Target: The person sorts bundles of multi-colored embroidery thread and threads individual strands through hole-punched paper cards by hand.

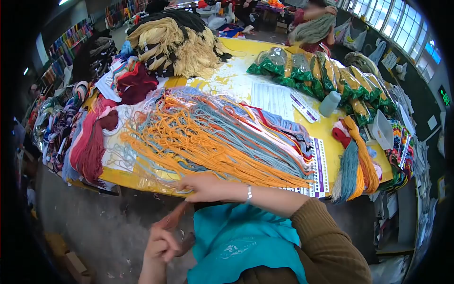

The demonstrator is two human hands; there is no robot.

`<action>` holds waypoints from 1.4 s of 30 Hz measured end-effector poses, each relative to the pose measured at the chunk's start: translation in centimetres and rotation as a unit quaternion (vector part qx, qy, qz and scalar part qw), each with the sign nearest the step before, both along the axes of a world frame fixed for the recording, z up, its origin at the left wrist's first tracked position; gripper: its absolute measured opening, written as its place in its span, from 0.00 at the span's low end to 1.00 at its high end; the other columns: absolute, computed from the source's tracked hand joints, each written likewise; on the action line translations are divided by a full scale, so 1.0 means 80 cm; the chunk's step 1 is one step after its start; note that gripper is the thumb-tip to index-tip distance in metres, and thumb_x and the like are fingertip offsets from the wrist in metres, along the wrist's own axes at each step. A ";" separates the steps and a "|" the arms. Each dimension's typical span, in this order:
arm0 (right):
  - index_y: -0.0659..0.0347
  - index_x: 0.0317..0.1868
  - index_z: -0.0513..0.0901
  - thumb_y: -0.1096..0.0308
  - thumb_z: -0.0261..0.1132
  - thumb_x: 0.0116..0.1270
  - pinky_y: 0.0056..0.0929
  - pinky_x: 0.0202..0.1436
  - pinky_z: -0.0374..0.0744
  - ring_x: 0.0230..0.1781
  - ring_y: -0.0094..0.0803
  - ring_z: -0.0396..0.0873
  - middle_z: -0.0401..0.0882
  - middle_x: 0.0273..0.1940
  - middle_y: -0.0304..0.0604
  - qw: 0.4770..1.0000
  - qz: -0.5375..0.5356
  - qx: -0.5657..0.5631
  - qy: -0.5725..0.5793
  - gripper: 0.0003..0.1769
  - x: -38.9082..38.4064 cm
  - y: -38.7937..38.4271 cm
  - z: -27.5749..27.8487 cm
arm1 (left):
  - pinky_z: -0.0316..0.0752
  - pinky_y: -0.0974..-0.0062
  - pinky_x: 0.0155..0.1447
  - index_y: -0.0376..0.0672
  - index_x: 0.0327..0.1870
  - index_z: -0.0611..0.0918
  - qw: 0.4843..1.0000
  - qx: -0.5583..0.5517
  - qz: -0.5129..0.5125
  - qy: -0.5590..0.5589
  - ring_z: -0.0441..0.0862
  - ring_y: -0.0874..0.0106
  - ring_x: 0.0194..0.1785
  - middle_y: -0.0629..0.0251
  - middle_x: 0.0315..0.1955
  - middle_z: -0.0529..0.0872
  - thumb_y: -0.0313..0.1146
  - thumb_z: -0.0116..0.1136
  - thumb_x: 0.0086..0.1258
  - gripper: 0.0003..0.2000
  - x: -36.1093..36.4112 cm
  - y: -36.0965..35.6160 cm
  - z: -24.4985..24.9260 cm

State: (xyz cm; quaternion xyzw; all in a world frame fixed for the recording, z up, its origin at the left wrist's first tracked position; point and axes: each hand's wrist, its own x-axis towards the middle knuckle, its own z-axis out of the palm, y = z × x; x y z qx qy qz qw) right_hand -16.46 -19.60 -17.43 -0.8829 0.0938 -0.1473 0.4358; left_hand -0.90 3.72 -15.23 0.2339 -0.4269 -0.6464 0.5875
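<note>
My right hand (202,186) is at the front edge of the yellow table, fingers bent together around the upper end of a rust-brown thread bundle (173,216). Lower and to the left, my left hand (163,241) has its fingers curled round the same bundle, in front of my turquoise apron. A darker end of it hangs beside that hand. Just beyond my right hand, long orange threads (203,146) lie spread over grey-blue, red, white and lilac ones. Their right ends rest by a white and purple card with holes (319,165).
Red-pink skeins (90,146) hang over the front left edge. Black and cream yarn (177,42) is heaped at the back. Green-and-clear bags (312,71), a pale bottle (330,103) and a white container (382,130) stand right. Across the table, a person holds grey-green yarn (313,29).
</note>
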 end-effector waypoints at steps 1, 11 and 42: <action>0.61 0.47 0.82 0.57 0.68 0.60 0.40 0.48 0.79 0.45 0.46 0.81 0.83 0.43 0.50 0.999 -0.015 0.009 0.039 0.20 -0.014 -0.014 0.009 | 0.52 0.81 0.10 0.32 0.43 0.78 0.998 -0.022 0.025 0.059 0.60 0.81 0.05 0.71 0.06 0.69 0.36 0.50 0.74 0.13 0.006 0.005 0.000; 0.59 0.44 0.83 0.58 0.66 0.64 0.36 0.40 0.80 0.34 0.40 0.83 0.85 0.36 0.45 0.976 -0.172 0.015 0.130 0.14 -0.118 -0.069 0.055 | 0.51 0.79 0.13 0.35 0.44 0.77 0.964 0.104 0.223 0.098 0.57 0.80 0.07 0.70 0.07 0.68 0.42 0.47 0.78 0.16 0.003 0.046 -0.054; 0.60 0.43 0.84 0.63 0.62 0.62 0.45 0.41 0.79 0.36 0.50 0.82 0.84 0.36 0.50 0.953 0.205 -0.010 0.223 0.13 -0.007 0.035 -0.003 | 0.61 0.86 0.21 0.34 0.44 0.83 0.950 0.309 0.030 0.035 0.69 0.84 0.17 0.67 0.17 0.79 0.37 0.50 0.76 0.14 -0.082 -0.014 -0.067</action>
